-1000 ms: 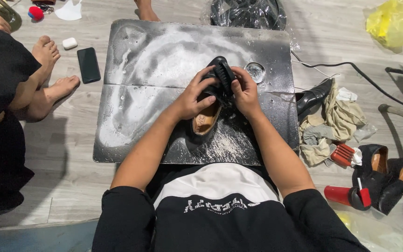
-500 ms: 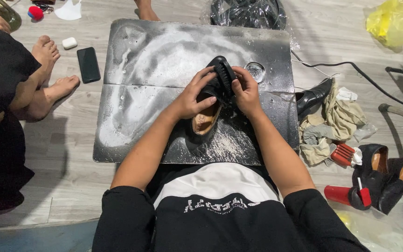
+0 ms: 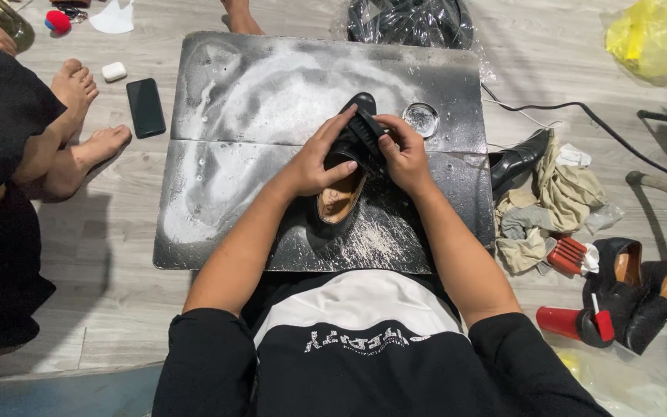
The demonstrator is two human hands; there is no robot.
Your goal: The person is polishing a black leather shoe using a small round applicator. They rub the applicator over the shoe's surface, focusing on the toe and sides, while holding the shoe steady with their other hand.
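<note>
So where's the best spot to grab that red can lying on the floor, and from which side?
Probably around the middle of the red can, coming straight down from above. It lies on its side, so the round body is bare on top. The nozzle end presses against a black shoe, so that end is crowded.

Black shoe [image 3: 347, 166] – tan lining, black brush [image 3: 366, 127], grey white-smeared board [image 3: 272, 93], yellow bag [image 3: 654, 35]
</note>
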